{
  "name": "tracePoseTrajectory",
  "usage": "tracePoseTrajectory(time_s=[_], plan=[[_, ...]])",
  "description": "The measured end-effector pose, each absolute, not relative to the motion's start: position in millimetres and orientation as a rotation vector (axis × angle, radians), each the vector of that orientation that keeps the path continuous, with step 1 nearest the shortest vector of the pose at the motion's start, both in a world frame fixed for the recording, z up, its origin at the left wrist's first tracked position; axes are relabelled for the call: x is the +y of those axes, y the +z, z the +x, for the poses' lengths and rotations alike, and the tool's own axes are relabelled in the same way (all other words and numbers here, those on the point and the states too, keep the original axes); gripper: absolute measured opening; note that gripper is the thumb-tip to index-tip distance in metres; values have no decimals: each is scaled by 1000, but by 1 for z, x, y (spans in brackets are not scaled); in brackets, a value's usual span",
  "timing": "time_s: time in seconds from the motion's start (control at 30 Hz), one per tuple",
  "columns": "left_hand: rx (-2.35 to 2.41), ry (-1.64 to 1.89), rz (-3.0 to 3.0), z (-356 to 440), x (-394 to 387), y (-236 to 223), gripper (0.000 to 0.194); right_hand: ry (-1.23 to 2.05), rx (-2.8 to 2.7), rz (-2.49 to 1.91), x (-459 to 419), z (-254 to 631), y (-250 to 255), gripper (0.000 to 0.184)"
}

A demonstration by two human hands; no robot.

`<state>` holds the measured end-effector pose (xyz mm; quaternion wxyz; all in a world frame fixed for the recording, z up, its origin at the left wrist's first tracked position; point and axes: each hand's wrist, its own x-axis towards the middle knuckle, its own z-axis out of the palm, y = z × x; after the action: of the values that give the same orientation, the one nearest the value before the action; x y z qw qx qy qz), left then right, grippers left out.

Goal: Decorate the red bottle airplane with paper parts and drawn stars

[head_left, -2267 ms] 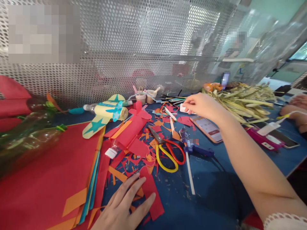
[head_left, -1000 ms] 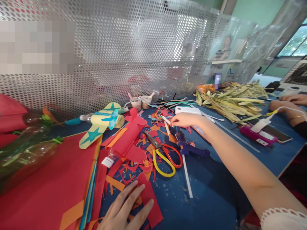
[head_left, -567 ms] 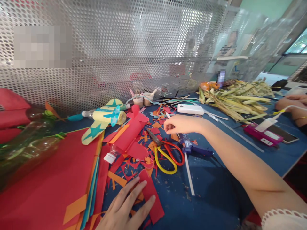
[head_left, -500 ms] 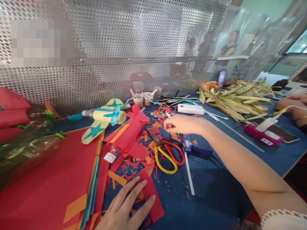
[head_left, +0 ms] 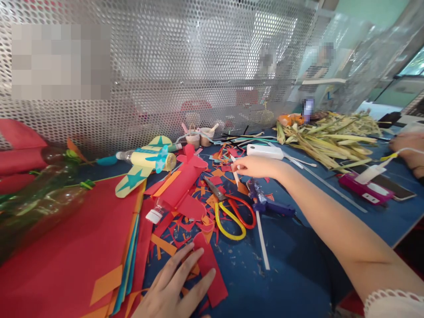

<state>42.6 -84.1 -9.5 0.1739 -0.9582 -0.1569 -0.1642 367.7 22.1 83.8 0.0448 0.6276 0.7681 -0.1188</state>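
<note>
Head camera view: a person's two bare hands work over a cluttered blue worktop (head_left: 291, 269). At the bottom centre, the left hand (head_left: 174, 282) lies palm down, its grip open and fingers spread, fingertips resting on a red paper strip (head_left: 210, 274) that slants toward the viewer. The right hand (head_left: 253, 167) reaches in from the right, bare-armed below a white scalloped sleeve (head_left: 394, 304). Its fingers are bent over two short white sticks (head_left: 236, 178); whether its grip is closed on one cannot be told.

Between the hands, scissors (head_left: 222, 197) with one yellow and one red handle lie among red and orange paper scraps (head_left: 179, 229). Just right of them is a blue glue gun (head_left: 270, 206), a long white rod (head_left: 263, 243) extending from it toward the viewer. Left of the scissors sits a red paper plane (head_left: 180, 187) built around a bottle; behind it, a yellow plane (head_left: 142, 161) bears blue stars. Stacked coloured paper (head_left: 66, 229) fills the lower left. At the far right, a co-worker's hand (head_left: 409, 145) is blurred.
</note>
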Motion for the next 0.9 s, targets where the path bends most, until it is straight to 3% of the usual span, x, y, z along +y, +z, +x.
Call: tracePoseTrajectory(time_s=[0.3, 0.43, 0.57, 0.63, 0.77, 0.9], plan=[[-595, -397, -2858, 44, -95, 1, 52, -413, 2398, 1983, 26, 353, 64, 16], [-662, -389, -2941, 43, -99, 4, 54, -490, 2518, 2055, 25, 351, 69, 33], [-727, -458, -3020, 44, -102, 8, 52, -613, 2597, 2075, 22, 345, 77, 33], [-813, -580, -3068, 45, -103, 11, 47, -770, 2645, 2059, 18, 341, 82, 36], [-1198, -938, -3042, 44, -100, 16, 37, -1484, 2790, 1640, -6, 328, 95, 23], [-1397, -1093, -2963, 41, -98, 17, 35, -1605, 2674, 1197, -44, 300, 108, 16]])
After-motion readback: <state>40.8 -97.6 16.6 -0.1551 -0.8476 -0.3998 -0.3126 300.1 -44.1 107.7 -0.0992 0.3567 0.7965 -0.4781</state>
